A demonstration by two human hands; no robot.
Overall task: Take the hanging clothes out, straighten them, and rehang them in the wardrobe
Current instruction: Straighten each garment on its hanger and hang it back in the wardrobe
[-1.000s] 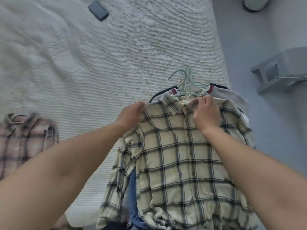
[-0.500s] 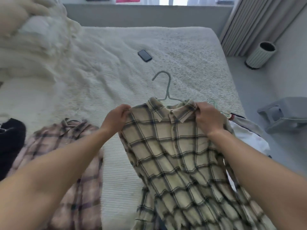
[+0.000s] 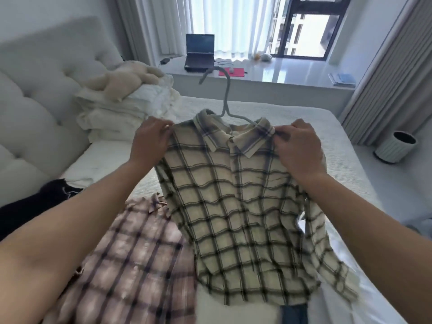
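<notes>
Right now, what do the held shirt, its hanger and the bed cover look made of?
Cream plaid shirt: soft woven cloth, likely cotton or flannel, matte; it drapes and ripples between the left hand and right hand.
Hanger: thin pale grey rod, even matte surface; plastic or coated wire, cannot tell which.
Bed cover: white textured fabric with fine ribbing, matte, possibly knit or waffle weave.

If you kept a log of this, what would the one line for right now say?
step: straightening | item: cream plaid shirt on hanger | left hand: grips shoulder | right hand: grips shoulder | below: pink plaid shirt on bed
</notes>
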